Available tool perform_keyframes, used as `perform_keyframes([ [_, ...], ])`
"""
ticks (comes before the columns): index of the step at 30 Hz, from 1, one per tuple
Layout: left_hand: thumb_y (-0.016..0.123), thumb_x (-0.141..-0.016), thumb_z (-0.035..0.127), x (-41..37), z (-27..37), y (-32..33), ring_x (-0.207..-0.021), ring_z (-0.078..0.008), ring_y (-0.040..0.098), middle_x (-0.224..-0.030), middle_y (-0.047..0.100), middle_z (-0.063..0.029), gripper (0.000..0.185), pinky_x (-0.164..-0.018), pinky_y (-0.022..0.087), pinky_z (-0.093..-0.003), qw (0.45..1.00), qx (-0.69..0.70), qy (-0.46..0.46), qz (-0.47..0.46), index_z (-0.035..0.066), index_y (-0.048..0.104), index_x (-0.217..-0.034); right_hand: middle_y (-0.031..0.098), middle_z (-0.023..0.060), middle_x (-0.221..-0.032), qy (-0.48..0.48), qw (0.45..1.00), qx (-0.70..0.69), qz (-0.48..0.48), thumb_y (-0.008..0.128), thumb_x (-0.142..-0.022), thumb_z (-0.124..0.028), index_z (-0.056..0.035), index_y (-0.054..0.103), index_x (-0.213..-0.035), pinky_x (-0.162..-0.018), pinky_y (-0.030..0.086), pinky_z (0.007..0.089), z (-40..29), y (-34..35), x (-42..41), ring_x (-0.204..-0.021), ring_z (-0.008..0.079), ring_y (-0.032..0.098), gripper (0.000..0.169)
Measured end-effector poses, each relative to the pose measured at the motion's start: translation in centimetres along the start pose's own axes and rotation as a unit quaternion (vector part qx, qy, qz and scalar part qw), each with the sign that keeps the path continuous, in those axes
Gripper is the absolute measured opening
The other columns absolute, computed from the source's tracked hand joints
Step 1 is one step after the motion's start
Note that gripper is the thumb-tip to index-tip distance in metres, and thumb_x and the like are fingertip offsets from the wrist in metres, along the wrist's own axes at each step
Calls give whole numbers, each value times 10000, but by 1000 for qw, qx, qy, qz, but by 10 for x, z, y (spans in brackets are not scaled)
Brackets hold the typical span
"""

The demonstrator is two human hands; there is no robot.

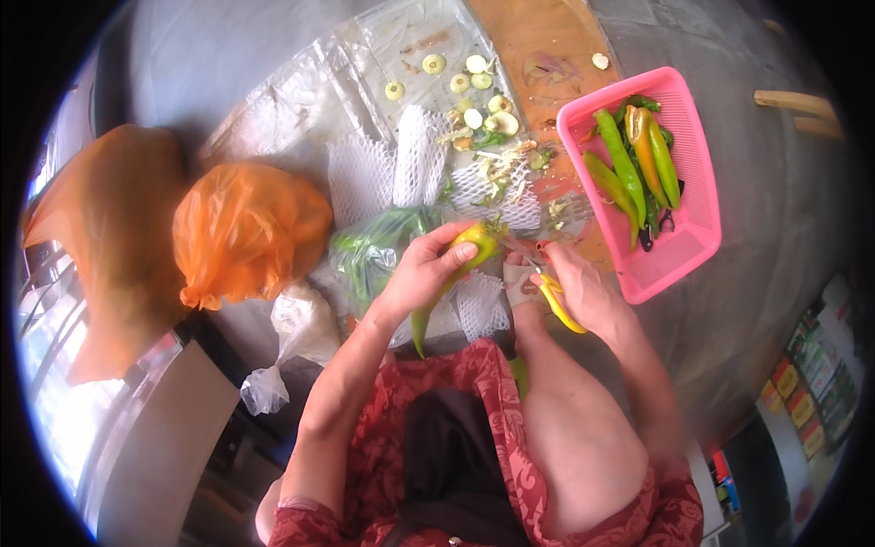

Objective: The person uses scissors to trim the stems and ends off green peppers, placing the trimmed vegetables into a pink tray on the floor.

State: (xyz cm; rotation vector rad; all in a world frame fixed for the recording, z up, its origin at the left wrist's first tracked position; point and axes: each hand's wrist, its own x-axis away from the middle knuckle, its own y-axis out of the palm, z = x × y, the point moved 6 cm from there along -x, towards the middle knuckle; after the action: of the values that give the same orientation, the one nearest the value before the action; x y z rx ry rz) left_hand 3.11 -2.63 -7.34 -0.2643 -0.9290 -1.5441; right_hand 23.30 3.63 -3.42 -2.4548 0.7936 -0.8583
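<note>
A long yellow-green pepper [482, 239] is held in my left hand [431, 256], its stem end up and its tapered tip hanging toward my lap. My right hand [591, 290] grips scissors with yellow handles [562, 311]. Their blades point left, close to the pepper's stem end; whether they touch it I cannot tell. To the right stands a pink plastic basket [711, 225] with several green and yellowish peppers [622, 167] in it, next to dark looped handles [666, 220]. Beneath my left hand lies a clear plastic bag of green peppers [369, 249].
White foam netting [420, 154] and pepper scraps [502, 123] lie on plastic sheeting [403, 34] ahead. An orange bag [253, 232], a larger orange bag [133, 239] and a knotted whitish bag [304, 328] are at left. My slippered foot [523, 284] is below the scissors.
</note>
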Motion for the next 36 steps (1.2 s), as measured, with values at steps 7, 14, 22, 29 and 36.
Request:
perform_keyframes([
  [7, 626, -969, 236, 5, -4, 0, -878, -67, 562, -1049, 642, 5, 386, -766, 486, -232, 999, -37, -19, -7, 37, 575, -1296, 644, 248, -797, 69, 988, 66, -121, 632, -863, -128, 24, 550, -1017, -662, 503, 491, -14, -4, 2, -756, 454, 632, 232],
  [14, 637, -958, 247, 7, 19, 19, -971, -122, 590, -1129, 632, -43, 396, -862, 489, -284, 983, -89, 147, -61, 18, 575, -1275, 653, 143, -681, 218, 920, -251, -209, 593, -912, -217, 5, 591, -788, -548, 482, 359, 6, 33, 2, -597, 258, 650, 255],
  [22, 398, -1055, 335, -31, -7, -4, -751, -214, 643, -957, 624, -123, 327, -671, 544, -325, 971, 218, 15, 92, 62, 487, -1212, 592, 45, -618, 176, 876, -356, -275, 525, -964, -289, -32, 576, -804, -596, 482, 287, -7, 55, 1, -586, 147, 585, 308],
  [29, 355, -1062, 352, -38, -2, -16, -643, -201, 599, -865, 594, -114, 382, -612, 518, -312, 964, 244, 9, 108, 40, 492, -1234, 648, 119, -848, 189, 711, -552, -392, 506, -999, -262, -34, 571, -1177, -736, 489, 308, -27, 45, 19, -801, 213, 647, 297],
  [36, 407, -1055, 330, -30, 1, -14, -650, -154, 586, -811, 602, -75, 357, -604, 485, -281, 980, 145, 38, 134, 39, 553, -1201, 654, 151, -837, 249, 611, -662, -356, 524, -980, -189, 37, 615, -1103, -733, 531, 340, -43, 43, 19, -771, 233, 654, 272],
])
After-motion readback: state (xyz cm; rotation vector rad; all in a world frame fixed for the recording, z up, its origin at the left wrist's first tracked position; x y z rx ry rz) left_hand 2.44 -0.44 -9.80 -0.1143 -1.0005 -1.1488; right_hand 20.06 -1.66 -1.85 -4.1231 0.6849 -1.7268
